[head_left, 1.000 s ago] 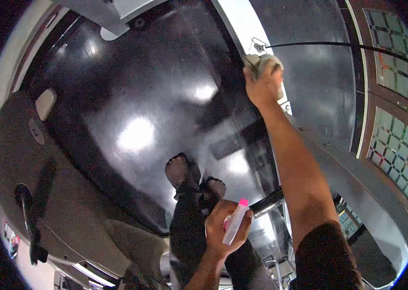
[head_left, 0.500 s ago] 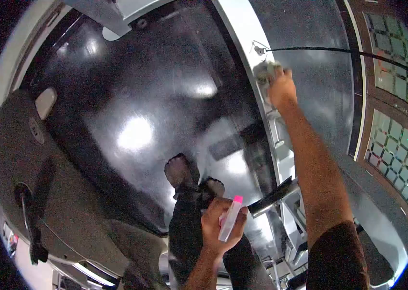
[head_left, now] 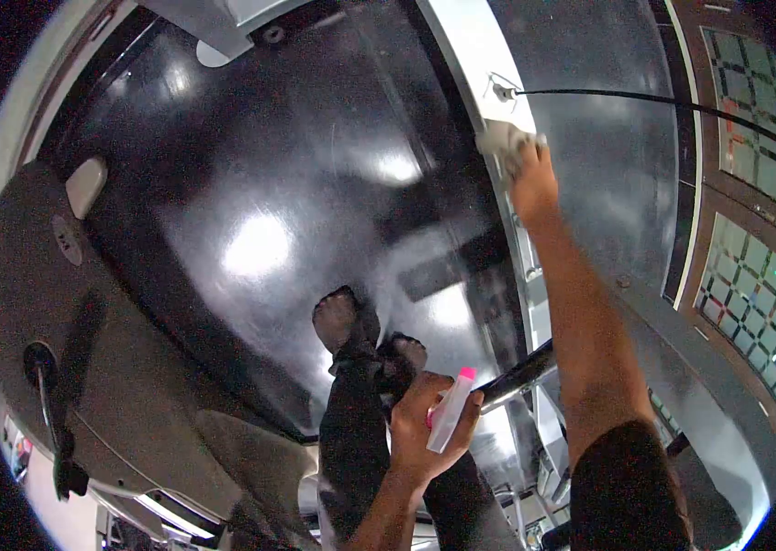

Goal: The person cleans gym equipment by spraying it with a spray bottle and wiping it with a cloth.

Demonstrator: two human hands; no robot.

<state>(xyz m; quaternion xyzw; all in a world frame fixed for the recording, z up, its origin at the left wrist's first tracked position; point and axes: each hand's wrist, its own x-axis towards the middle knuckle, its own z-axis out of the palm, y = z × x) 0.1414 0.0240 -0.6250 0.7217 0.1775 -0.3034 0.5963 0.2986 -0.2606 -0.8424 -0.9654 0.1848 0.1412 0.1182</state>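
Note:
Low in the frame, my left hand (head_left: 429, 422) is wrapped round a spray bottle (head_left: 451, 411) with a clear body and pink nozzle. Up at the right, my right hand (head_left: 531, 174) presses a crumpled greyish cloth (head_left: 502, 140) against the white frame edge (head_left: 475, 55). Its fingers are closed on the cloth and slightly blurred. Just above the cloth, a small metal bracket (head_left: 504, 92) on the white frame has a black cable running right from it.
A glossy dark floor (head_left: 259, 165) lies under my feet (head_left: 342, 317). A dark panel with a handle (head_left: 46, 395) curves along the left. A black and chrome bar (head_left: 521, 376) stands near my left hand. Patterned glass doors (head_left: 760, 303) are at the right.
My right hand and the cloth have shifted slightly, with the cloth spread more to the left. My left hand and the bottle have moved a little to the right.

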